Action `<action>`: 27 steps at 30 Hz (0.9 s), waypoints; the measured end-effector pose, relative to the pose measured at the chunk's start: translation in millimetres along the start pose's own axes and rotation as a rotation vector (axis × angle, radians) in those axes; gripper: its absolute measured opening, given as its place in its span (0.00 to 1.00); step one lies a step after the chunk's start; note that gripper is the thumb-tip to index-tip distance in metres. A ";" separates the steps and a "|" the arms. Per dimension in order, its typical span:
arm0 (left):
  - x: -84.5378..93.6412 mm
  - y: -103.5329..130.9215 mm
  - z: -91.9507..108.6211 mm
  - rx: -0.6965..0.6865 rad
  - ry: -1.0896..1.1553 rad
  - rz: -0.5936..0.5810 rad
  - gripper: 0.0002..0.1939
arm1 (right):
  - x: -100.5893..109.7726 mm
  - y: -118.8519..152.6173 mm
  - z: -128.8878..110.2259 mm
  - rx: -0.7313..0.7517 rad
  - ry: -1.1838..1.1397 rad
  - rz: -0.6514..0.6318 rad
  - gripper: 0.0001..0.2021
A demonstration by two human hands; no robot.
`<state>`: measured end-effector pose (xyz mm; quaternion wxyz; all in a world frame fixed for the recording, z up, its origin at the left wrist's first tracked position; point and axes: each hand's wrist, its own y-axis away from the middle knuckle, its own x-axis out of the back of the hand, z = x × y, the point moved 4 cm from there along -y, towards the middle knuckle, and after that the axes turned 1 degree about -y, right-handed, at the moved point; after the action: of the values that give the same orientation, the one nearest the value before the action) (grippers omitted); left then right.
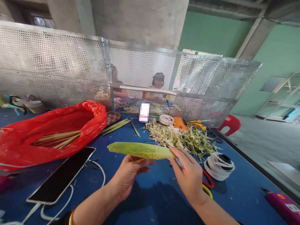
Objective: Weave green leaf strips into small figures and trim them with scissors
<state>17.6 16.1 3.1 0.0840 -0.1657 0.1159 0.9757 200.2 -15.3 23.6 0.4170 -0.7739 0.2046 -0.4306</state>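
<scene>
A long green leaf bundle, resembling a husk (140, 150), lies level above the blue table, its pale end to the right. My right hand (187, 175) pinches that pale end between thumb and fingers. Beneath the middle of the bundle, my left hand (130, 175) supports it with curled fingers, its palm side partly hidden. Beyond my right hand is a heap of dried and green plant scraps (182, 137). Red and yellow handles (208, 179) show beside my right wrist.
Left: a red plastic bag (91, 120) holding stalks, and a tablet (63, 175) with a white cable. Right: a roll of white tape (219, 167) and a purple object (281, 203). A perforated metal screen (140, 65) stands behind, with two people beyond it.
</scene>
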 end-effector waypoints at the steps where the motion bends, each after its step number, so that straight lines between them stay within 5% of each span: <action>1: -1.0 0.4 0.3 0.000 0.000 -0.009 0.13 | 0.3 -0.5 -0.1 0.017 0.021 0.010 0.13; 6: -5.7 2.2 8.2 -0.060 0.083 -0.081 0.16 | -2.1 -1.7 -2.7 0.056 0.110 0.014 0.11; 12: 8.6 -6.1 4.2 -0.030 0.201 0.102 0.14 | -8.4 2.6 -16.0 0.210 -0.076 -0.234 0.15; 19: 0.1 -5.0 2.0 0.029 0.010 -0.025 0.17 | -18.5 1.9 -6.0 -0.158 -0.397 -0.263 0.09; 27: -3.2 -5.5 -5.5 0.076 -0.168 -0.057 0.19 | -24.7 -3.0 -15.7 -0.140 -0.440 -0.483 0.06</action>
<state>23.3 19.6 -1.9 0.1272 -0.0830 0.1408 0.9783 173.4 -4.3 18.3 0.2827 -0.9012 -0.0506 -0.3246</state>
